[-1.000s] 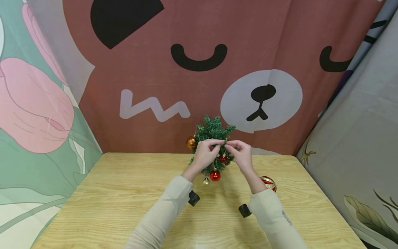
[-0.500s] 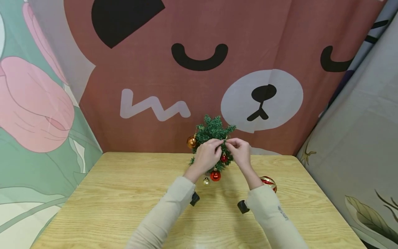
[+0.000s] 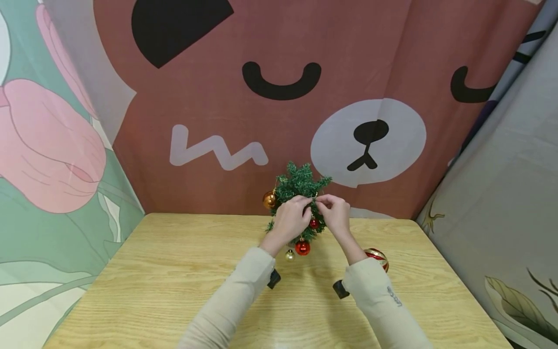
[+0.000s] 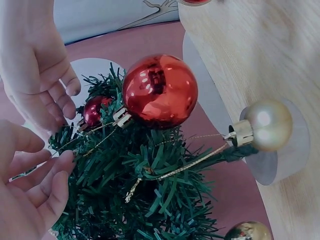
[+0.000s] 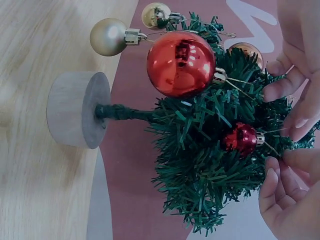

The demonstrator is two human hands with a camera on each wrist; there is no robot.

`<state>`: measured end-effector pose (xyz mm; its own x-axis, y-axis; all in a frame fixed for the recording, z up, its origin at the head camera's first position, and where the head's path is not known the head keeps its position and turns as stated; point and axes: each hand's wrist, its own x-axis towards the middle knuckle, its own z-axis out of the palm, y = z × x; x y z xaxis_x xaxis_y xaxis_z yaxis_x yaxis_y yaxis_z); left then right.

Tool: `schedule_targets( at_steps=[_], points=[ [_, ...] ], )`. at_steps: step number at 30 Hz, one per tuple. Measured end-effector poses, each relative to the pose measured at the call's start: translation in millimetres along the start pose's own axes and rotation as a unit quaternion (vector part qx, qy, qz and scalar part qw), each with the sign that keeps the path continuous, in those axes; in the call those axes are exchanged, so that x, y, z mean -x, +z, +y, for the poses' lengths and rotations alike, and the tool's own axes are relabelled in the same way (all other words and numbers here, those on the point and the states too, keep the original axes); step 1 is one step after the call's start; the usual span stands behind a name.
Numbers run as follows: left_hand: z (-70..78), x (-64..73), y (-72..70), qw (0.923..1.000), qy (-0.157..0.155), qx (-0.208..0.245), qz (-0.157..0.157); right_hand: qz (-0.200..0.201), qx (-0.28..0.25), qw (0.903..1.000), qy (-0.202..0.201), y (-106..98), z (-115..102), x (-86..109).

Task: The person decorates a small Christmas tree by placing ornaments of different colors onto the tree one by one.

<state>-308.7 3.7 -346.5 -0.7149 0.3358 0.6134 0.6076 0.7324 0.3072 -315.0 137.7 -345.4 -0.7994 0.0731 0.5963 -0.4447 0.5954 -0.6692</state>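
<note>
A small artificial Christmas tree (image 3: 301, 180) stands at the back of the table, hung with baubles. High on its front, my left hand (image 3: 288, 219) and right hand (image 3: 335, 212) meet, fingertips nearly touching. Between them runs the thin gold string (image 5: 272, 149) of a small dark red bauble (image 5: 241, 139); each hand pinches at it, close against the green branches. Left-hand fingers (image 4: 37, 185) overlap the needles in the left wrist view. Below hangs a larger shiny red bauble (image 4: 160, 91). A matte gold bauble (image 4: 268, 125) dangles lower, beside the round base (image 5: 75, 110).
An orange-gold bauble (image 3: 270, 199) hangs on the tree's left. On the wooden table (image 3: 174, 276), a red and gold striped ball (image 3: 377, 259) lies to the right, partly behind my right forearm. A printed curtain (image 3: 209, 111) rises right behind the tree.
My left hand has rolled slightly inward, its thumb now tucked nearer its fingers. The right hand has shifted a little left. The baubles keep their places on the tree.
</note>
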Motion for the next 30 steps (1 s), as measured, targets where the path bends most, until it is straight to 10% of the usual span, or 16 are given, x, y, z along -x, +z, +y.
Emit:
schedule_targets(
  at_steps=[30],
  points=[
    [-3.8,7.9,-4.4,0.9973,-0.002,0.068,0.027,-0.025,-0.070,0.9959,0.051,-13,12,19.8]
  ],
)
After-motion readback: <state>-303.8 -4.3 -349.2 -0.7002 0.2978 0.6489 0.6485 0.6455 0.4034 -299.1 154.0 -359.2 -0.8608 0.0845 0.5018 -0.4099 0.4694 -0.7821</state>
